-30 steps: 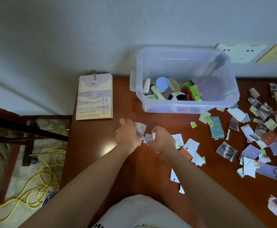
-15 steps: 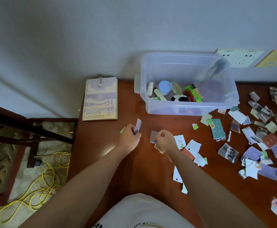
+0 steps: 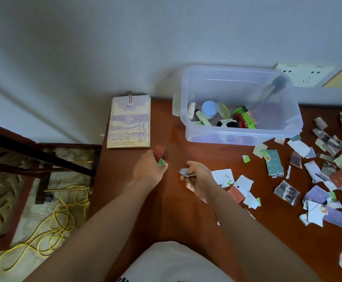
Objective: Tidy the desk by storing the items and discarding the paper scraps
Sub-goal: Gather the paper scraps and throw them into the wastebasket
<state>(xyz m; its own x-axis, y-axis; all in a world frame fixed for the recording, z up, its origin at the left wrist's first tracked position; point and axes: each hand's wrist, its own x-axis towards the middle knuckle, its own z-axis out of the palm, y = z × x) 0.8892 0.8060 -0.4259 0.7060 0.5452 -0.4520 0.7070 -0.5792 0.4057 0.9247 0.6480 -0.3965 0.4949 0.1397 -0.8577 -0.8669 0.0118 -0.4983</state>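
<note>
My left hand (image 3: 148,168) pinches paper scraps (image 3: 160,157), one reddish-brown and one green, just below the notebook. My right hand (image 3: 198,177) is closed on a greyish scrap (image 3: 184,171) near the desk's middle. Several more torn scraps (image 3: 316,171) lie scattered over the right half of the brown desk (image 3: 178,210), with a small cluster (image 3: 237,188) right beside my right hand. A clear plastic bin (image 3: 241,137) at the back holds small bottles, a blue-lidded jar and other items.
A spiral notebook (image 3: 129,121) labelled "Moon And Sea" lies at the desk's back left corner. Wall sockets (image 3: 306,75) and a yellow note sit behind the bin. Left of the desk, a dark chair frame (image 3: 34,155) and yellow cable (image 3: 50,231) occupy the floor.
My hands have drawn apart, each carrying scraps. The left hand moved left toward the notebook and now shows a reddish and a green piece. The camera view shifted slightly.
</note>
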